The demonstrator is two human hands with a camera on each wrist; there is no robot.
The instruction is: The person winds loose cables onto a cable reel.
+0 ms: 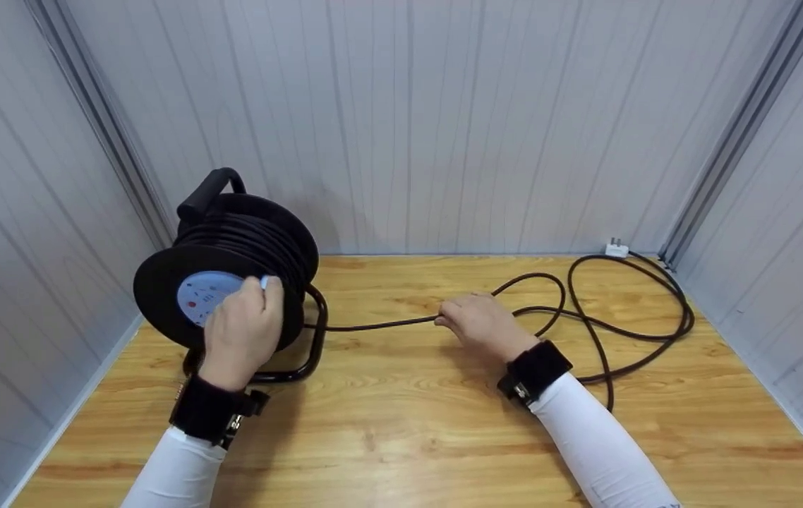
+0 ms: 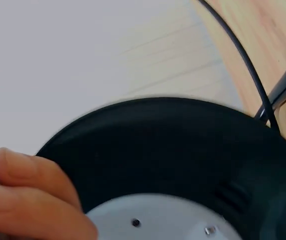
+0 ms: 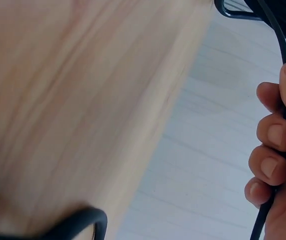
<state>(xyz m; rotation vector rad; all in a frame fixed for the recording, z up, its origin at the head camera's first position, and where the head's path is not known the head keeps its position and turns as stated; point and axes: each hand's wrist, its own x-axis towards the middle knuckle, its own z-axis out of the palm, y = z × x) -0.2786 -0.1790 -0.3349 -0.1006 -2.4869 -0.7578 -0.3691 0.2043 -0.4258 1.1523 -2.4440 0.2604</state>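
Note:
A black cable reel [image 1: 158,291] with a pale blue socket panel [image 1: 195,296] stands at the left of the table. My left hand [image 1: 245,330] grips a small light-coloured knob [image 1: 265,281] on the reel's front disc; the fingers hide most of it. In the left wrist view, the curled fingers [image 2: 37,200] lie over the disc [image 2: 158,145]. My right hand [image 1: 479,324] holds the black cable [image 1: 380,325] to the right of the reel, where it runs taut from the drum. The right wrist view shows the fingers [image 3: 275,134] curled round the cable [image 3: 277,35].
Beyond the right hand the cable lies in loose loops [image 1: 684,317] on the wooden table [image 1: 387,437]. Its white plug [image 1: 616,248] rests near the back right corner. The reel has a black tube stand [image 1: 318,339] and a top handle [image 1: 204,194]. Pale panel walls [image 1: 444,127] enclose the table.

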